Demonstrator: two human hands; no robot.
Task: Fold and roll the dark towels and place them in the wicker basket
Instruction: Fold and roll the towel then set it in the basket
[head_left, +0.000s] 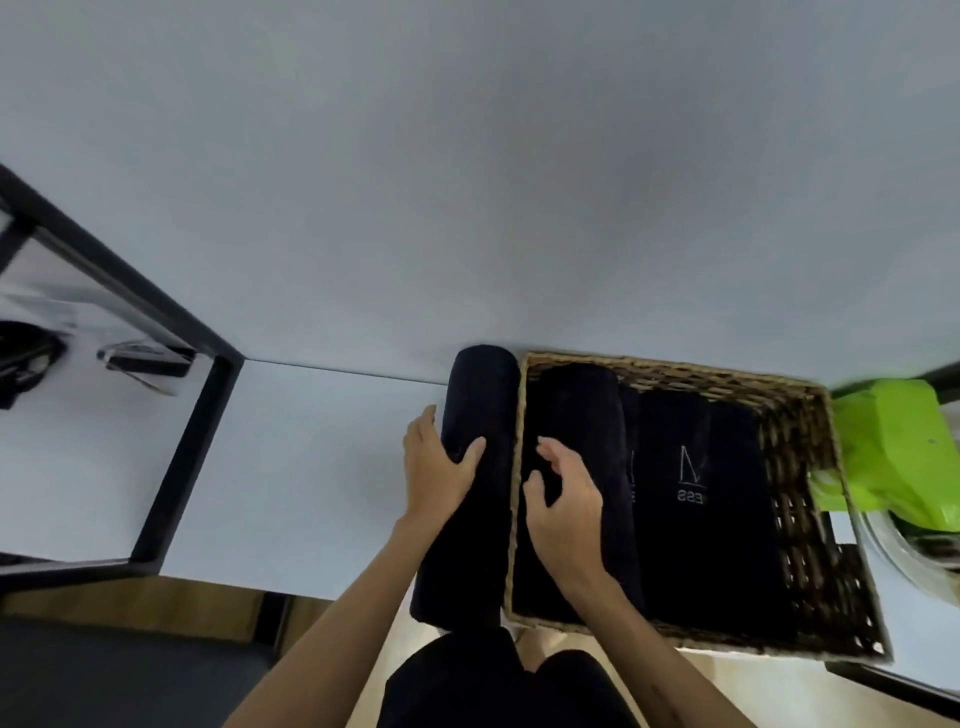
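Gripping plush dark rolled towel (480, 415) beside woven wicker basket (800, 467): left hand (434, 467).

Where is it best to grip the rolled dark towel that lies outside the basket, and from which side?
Around its middle, from above and from the open left side. The rolled towel lies lengthwise against the left wall of the wicker basket, so the right side is blocked. The left hand already grips it there; a mid-length grip probably keeps the roll from sagging or unrolling.

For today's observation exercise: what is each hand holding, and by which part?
The left hand grips the rolled towel outside the wicker basket around its middle. The right hand holds nothing.
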